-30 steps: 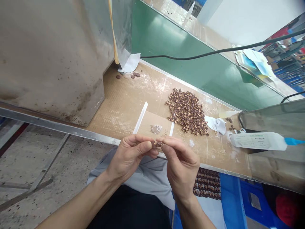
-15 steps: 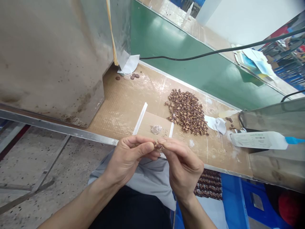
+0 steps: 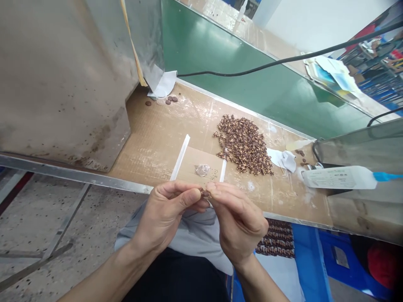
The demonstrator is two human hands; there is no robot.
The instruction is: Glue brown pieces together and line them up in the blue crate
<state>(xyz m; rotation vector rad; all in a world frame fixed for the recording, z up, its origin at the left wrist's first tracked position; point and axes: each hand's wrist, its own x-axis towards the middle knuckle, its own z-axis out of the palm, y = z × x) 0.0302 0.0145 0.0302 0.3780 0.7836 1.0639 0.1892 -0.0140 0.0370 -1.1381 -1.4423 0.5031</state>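
My left hand (image 3: pixel 166 214) and my right hand (image 3: pixel 239 220) meet just in front of the bench edge, fingers pinched together on a small brown and gold part (image 3: pixel 205 193) held between them. Beyond them on the cardboard-covered bench (image 3: pixel 157 138) lies a pile of several similar small brown parts (image 3: pixel 244 144). A small clear round piece (image 3: pixel 202 170) sits on the cardboard close to my fingertips, between two white strips (image 3: pixel 180 157).
A big stained metal box (image 3: pixel 63 75) stands at the left. A green panel (image 3: pixel 252 79) and black cable (image 3: pixel 283 61) run behind the bench. A white tube with blue cap (image 3: pixel 340 178) and white cloth (image 3: pixel 283 158) lie right. Blue crate with rows of parts (image 3: pixel 278 243) sits below.
My hands stay pinched on the small part and have barely shifted; the view has drifted slightly, moving everything a little left.
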